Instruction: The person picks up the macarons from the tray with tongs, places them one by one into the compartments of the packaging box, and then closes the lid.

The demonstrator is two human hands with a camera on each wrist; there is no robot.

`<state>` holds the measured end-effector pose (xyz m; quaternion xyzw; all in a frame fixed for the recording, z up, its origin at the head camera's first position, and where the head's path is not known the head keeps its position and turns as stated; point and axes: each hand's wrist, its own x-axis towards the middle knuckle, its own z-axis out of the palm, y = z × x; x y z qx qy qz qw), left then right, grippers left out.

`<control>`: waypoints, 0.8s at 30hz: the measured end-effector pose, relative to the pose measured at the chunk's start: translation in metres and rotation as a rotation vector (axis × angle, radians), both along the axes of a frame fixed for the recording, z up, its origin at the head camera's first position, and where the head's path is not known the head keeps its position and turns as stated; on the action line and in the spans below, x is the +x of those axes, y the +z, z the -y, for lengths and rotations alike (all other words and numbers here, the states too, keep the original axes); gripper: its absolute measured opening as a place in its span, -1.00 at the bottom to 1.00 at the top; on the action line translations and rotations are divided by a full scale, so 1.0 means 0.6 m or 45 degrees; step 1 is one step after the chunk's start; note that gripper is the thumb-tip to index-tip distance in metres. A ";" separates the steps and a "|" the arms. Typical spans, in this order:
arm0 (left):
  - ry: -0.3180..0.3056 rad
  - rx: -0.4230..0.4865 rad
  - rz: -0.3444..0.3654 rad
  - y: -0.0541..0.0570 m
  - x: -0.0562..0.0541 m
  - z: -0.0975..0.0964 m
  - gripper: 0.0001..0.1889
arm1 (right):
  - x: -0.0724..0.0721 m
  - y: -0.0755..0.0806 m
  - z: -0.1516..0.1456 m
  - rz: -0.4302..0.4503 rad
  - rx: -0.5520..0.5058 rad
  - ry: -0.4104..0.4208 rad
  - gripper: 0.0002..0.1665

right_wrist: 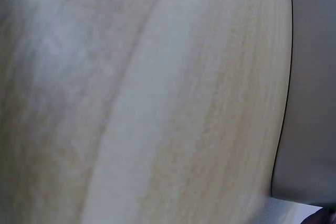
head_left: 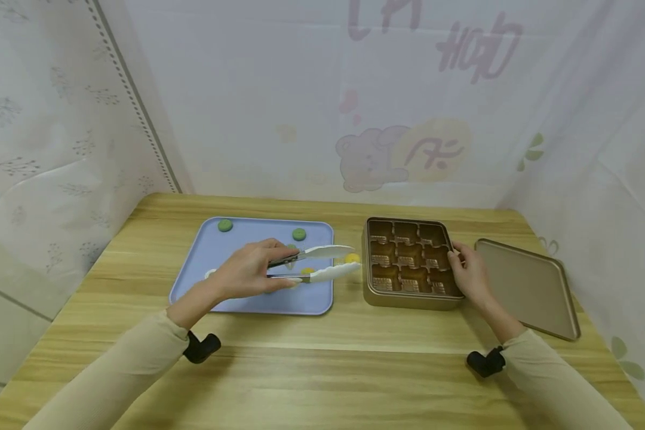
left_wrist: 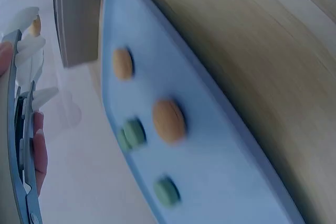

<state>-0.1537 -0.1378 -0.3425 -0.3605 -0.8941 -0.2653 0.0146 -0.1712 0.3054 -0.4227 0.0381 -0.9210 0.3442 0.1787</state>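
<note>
My left hand (head_left: 249, 269) holds a pair of tongs (head_left: 333, 273) with white scalloped tips, pointing right. A yellow macaron (head_left: 352, 258) sits between the tips, in the air just left of a gold tin (head_left: 408, 300); the left wrist view shows this macaron (left_wrist: 34, 26) too. Inside the tin is a brown divided insert (head_left: 408, 255) with several square compartments. At the tin's right side, my right hand (head_left: 470, 275) grips the wall, thumb at the rim. In the right wrist view the tin's side (right_wrist: 315, 87) fills the right edge, and the hand is mostly hidden.
A blue tray (head_left: 193, 257) lies on the left, partly under my left hand, with green macarons (head_left: 225, 225) and orange-yellow macarons (left_wrist: 169, 121) on it. To the right of the tin rests a flat gold lid (head_left: 527, 286). Printed cloth (head_left: 247, 119) hangs behind the wooden table (head_left: 322, 382).
</note>
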 end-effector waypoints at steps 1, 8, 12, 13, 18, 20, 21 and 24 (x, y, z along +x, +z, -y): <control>-0.014 -0.003 -0.011 -0.002 -0.002 -0.010 -0.40 | 0.000 0.000 0.000 0.006 0.000 0.000 -0.64; -0.037 -0.066 -0.015 -0.010 -0.004 -0.068 -0.39 | 0.000 0.000 -0.001 0.030 -0.004 0.002 -0.63; -0.033 -0.111 -0.057 -0.010 -0.005 -0.091 -0.39 | 0.001 0.001 0.000 0.029 0.001 -0.001 -0.62; -0.027 -0.123 -0.064 -0.010 -0.005 -0.095 -0.40 | 0.002 0.000 0.000 0.032 0.004 -0.003 -0.62; 0.004 -0.171 -0.060 -0.005 -0.006 -0.113 -0.40 | 0.002 0.001 0.001 0.043 -0.002 -0.005 -0.62; 0.019 -0.197 -0.050 -0.002 -0.007 -0.120 -0.41 | 0.002 0.002 0.002 0.033 -0.011 -0.003 -0.62; 0.026 -0.208 -0.043 0.001 -0.007 -0.123 -0.41 | 0.002 0.002 0.001 0.026 -0.014 0.000 -0.63; 0.048 -0.256 -0.026 0.009 -0.008 -0.133 -0.43 | 0.002 0.000 0.000 0.010 -0.021 0.002 -0.64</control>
